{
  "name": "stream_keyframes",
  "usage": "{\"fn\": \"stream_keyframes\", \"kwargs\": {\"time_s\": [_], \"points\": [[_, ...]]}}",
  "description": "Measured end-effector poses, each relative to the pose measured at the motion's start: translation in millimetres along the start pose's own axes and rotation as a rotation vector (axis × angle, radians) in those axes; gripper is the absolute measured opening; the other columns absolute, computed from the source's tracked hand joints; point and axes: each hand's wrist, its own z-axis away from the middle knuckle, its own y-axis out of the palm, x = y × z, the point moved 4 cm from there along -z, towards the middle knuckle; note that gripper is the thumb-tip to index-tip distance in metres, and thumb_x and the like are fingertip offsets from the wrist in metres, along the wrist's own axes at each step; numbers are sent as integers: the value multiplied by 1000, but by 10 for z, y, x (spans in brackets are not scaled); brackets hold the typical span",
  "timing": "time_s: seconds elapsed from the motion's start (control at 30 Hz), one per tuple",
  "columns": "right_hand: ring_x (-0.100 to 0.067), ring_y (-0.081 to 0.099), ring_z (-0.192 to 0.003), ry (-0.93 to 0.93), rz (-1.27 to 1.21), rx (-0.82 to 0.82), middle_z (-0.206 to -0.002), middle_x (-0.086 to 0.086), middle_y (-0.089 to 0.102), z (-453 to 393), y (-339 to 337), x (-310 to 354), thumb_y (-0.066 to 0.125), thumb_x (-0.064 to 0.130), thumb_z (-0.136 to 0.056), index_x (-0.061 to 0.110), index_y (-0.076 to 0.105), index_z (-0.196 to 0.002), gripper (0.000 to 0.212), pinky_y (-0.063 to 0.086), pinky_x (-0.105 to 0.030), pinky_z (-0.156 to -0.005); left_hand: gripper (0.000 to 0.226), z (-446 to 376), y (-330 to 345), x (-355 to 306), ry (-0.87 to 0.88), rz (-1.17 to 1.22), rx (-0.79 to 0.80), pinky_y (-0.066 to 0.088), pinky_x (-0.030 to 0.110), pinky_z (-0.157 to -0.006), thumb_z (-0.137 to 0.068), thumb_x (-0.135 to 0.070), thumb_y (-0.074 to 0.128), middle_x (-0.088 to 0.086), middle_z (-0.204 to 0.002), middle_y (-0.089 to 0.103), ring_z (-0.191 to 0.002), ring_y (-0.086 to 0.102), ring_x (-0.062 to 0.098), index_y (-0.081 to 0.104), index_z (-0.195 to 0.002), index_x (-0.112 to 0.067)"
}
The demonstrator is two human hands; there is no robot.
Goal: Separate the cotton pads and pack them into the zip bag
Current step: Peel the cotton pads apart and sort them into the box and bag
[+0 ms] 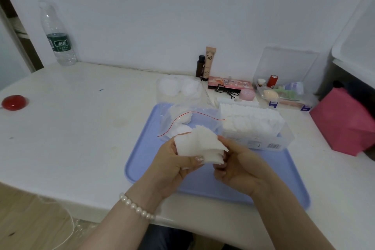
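Both hands, left (pixel 178 160) and right (pixel 241 166), gripping fanned square white cotton pads (pixel 199 146) above blue plastic tray (pixel 142 160), near clear red-lined zip bag (pixel 188 119).

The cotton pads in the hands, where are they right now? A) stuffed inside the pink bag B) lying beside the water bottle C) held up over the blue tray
C: both hands, left hand and right hand, hold the fanned cotton pads above the blue tray, in front of the zip bag.
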Motion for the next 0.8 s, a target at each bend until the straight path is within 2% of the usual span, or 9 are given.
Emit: {"fn": "stream_keyframes", "kwargs": {"time_s": [0.17,0.3,0.37,0.43,0.5,0.57,0.63,0.7,0.8], "points": [[-12,30,-49,-237,252,-139,-52,0,39,-45,-101,29,62,24,-87,14,48,-60,32,25,-25,-48,31,3,-12,7,-37,41,-69,59,30,-69,-82,14,48,15,-97,71,-83,70,24,62,-108,2],[-13,35,-53,-397,520,-231,-53,-1,46,9,-81,85,65,33,-83,12,52,-54,38,31,-25,-54,19,9,-9,21,-24,4,-103,58,26,-61,-85,5,53,8,-85,73,-73,70,17,66,-96,-4],[-12,44,-59,-551,672,-300,-67,-1,55,50,-67,108,70,41,-78,17,59,-69,28,37,-18,-56,17,-4,-18,35,-16,1,-122,58,26,-63,-85,2,56,7,-85,73,-73,70,16,66,-96,-5],[-5,51,-75,-829,826,-351,-88,7,57,159,-20,139,74,50,-68,27,57,-89,35,40,-10,-66,19,-17,-33,45,-10,-10,-143,58,26,-63,-83,2,58,7,-86,73,-73,70,16,67,-98,-5],[2,49,-92,-1051,1083,-262,-103,14,53,232,83,119,70,55,-64,29,55,-108,53,38,-6,-78,20,-23,-48,50,-1,-25,-160,57,25,-60,-83,4,58,8,-86,73,-73,70,17,67,-99,-5],[4,49,-97,-1064,1213,-153,-107,15,56,179,130,36,70,47,-69,22,60,-115,53,38,-6,-84,23,-25,-55,53,5,-38,-164,57,26,-60,-82,5,59,10,-89,73,-76,70,19,66,-102,-3],[2,55,-92,-1036,1143,-138,-99,13,63,123,107,17,70,26,-77,17,67,-107,32,42,-9,-81,31,-29,-61,53,8,-32,-156,58,28,-64,-74,3,65,12,-93,72,-81,70,21,65,-105,-2],[-2,56,-72,-917,957,-145,-79,3,65,85,58,64,66,15,-83,5,70,-85,11,46,-20,-69,35,-29,-81,53,0,-21,-159,58,30,-68,-69,3,67,12,-94,71,-83,69,21,65,-104,-1],[-18,59,-71,-689,495,-167,-76,-23,62,20,-87,127,62,12,-87,-14,59,-79,27,55,-31,-66,30,-14,-101,49,-19,-12,-152,59,29,-67,-75,9,63,9,-91,72,-82,70,19,65,-103,-2]]}}
